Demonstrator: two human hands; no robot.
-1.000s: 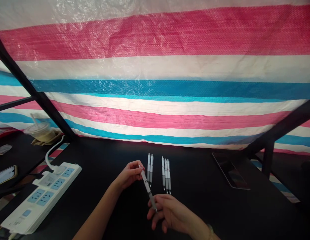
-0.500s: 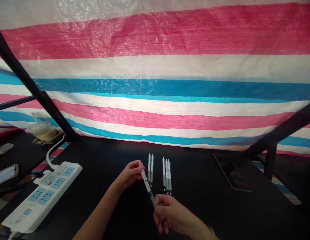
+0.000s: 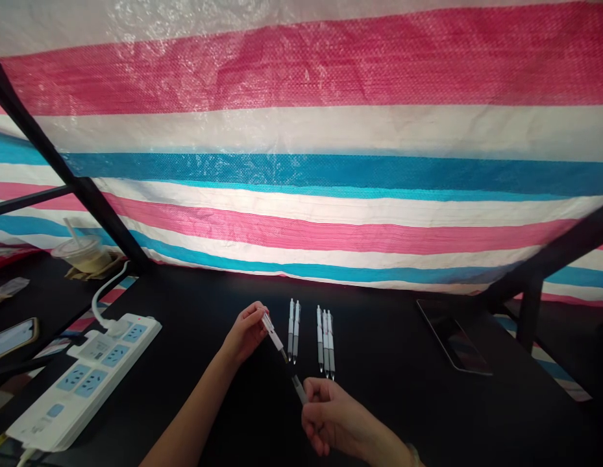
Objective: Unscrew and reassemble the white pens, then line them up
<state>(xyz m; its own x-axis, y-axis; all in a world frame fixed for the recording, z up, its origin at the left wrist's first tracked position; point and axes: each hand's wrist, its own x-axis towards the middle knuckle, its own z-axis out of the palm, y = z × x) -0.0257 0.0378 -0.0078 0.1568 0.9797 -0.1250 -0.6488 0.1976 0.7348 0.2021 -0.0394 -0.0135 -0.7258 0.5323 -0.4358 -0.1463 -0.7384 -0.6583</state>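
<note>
My left hand is closed on the white upper barrel of a pen, with a short thin piece showing at its lower end. In my right hand, thumb and fingers pinch the grey lower barrel of the pen. A small gap separates the two pen parts. Just beyond them, two white-and-grey pens lie side by side on the black table. To their right is a group of three similar pens, tips toward me.
A white power strip with a plugged-in cable lies at the left. Farther left are a phone and a lidded plastic cup. A dark tablet rests at the right. Striped sheeting hangs behind the table.
The pen has come apart into two pieces. My left hand has moved up and left with the white barrel, while my right hand stays almost in place with the grey barrel.
</note>
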